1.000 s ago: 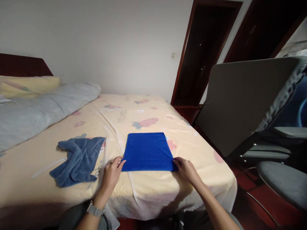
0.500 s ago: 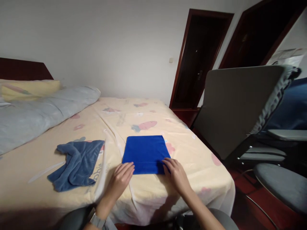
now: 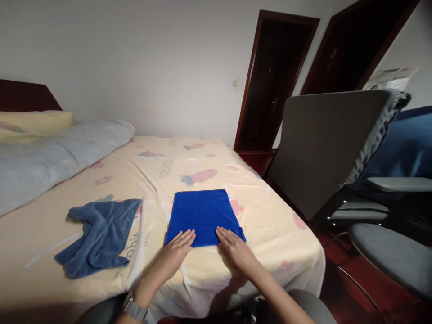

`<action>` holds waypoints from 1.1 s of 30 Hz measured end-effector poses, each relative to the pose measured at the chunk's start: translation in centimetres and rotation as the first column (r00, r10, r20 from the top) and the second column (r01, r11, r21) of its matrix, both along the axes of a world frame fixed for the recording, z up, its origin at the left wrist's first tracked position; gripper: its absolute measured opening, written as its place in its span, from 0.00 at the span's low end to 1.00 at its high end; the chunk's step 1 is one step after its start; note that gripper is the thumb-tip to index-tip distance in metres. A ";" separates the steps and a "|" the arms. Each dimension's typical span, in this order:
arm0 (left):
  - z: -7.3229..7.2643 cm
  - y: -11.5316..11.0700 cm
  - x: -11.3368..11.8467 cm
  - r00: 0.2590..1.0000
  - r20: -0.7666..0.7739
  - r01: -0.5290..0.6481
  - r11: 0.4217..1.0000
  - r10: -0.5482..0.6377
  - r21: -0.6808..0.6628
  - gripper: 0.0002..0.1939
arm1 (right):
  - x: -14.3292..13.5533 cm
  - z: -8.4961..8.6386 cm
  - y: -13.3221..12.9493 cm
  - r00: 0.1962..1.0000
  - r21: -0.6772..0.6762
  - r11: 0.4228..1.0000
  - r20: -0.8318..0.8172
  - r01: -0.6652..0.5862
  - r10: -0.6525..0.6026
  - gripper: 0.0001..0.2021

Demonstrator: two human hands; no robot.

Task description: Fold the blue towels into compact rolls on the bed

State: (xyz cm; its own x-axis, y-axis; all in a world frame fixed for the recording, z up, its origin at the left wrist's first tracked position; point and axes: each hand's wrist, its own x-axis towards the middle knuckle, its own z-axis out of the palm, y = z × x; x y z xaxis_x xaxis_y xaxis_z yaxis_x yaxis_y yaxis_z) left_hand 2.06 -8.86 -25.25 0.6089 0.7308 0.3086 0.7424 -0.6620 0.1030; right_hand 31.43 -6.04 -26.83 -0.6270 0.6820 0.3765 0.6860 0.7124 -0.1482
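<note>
A bright blue cloth point(image 3: 204, 211) lies flat on the bed near its front edge, with a folded strip along its near side. My left hand point(image 3: 177, 249) rests on the cloth's near left corner, its fingers stretched out flat. On the near right part of the same cloth lies my right hand point(image 3: 232, 247), fingers also extended, pressing on the fabric. Neither hand grasps anything. A crumpled grey-blue cloth point(image 3: 101, 238) sits on the bed to the left, apart from both hands.
The bed point(image 3: 270, 216) has a cream patterned sheet. A grey rolled quilt point(image 3: 64, 157) and a yellow pillow point(image 3: 37, 123) are at the left. To the right stand a grey folded panel point(image 3: 324, 144) and a grey seat point(image 3: 391, 254).
Both hands have moved inward along the near edge and flattened, uncovering the cloth's near corners. The view has shifted slightly to the right.
</note>
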 end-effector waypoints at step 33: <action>0.5 0.4 -0.8 0.993 -0.117 0.033 0.991 -0.018 0.130 0.28 | 1.4 3.4 -0.6 0.991 -0.120 0.985 -0.059 -0.125 0.119 0.23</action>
State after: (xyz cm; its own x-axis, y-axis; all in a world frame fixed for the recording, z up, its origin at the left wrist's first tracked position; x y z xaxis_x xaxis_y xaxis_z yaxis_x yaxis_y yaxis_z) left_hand 1.23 -8.50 -24.79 0.6639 0.6724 0.3273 0.7269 -0.6830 -0.0714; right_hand 32.81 -6.64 -23.46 -0.6905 0.6446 0.3283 0.5842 0.7645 -0.2723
